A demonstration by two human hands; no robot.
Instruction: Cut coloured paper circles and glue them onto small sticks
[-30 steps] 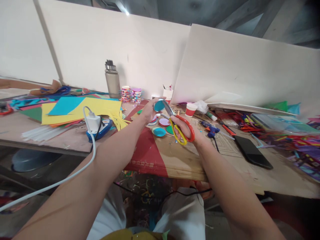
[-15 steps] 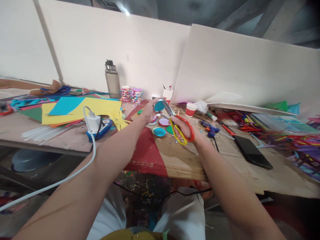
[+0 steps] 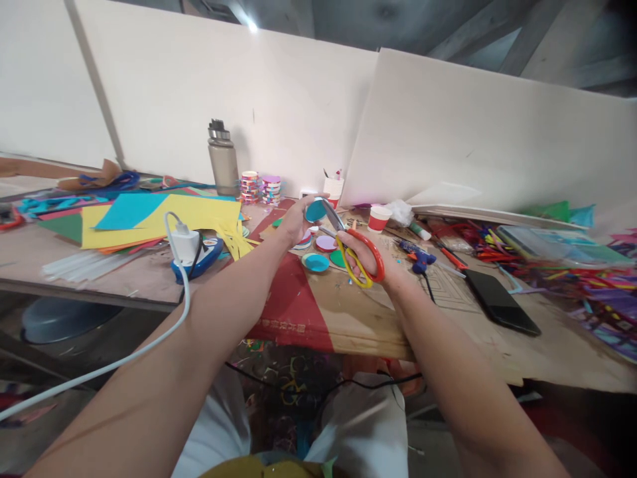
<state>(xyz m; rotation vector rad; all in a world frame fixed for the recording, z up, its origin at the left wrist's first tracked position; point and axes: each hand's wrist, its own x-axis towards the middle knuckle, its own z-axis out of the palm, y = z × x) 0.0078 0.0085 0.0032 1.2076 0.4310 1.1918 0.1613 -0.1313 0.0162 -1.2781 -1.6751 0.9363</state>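
Observation:
My left hand (image 3: 297, 222) pinches a round blue paper disc (image 3: 315, 211) above the table. My right hand (image 3: 359, 251) is wrapped round the red and yellow handles of a pair of scissors (image 3: 332, 214). The scissors' blades are parted, and the upper one lies close to the disc's right edge; whether it touches cannot be made out. Below the hands lie paper discs, among them a blue one (image 3: 316, 263), a purple one (image 3: 326, 243) and a green one (image 3: 339, 258), partly hidden by my right hand.
A bottle (image 3: 223, 159) stands at the back beside two stacks of coloured rings (image 3: 271, 190). Left are yellow paper (image 3: 134, 226) and a white plug (image 3: 185, 245) with its cable. Right are a paper cup (image 3: 379, 219), a blue glue gun (image 3: 419, 255) and a black phone (image 3: 501, 302).
Almost nothing differs. Both hands, the disc and the scissors keep nearly the same places, while the whole view has shifted very slightly.

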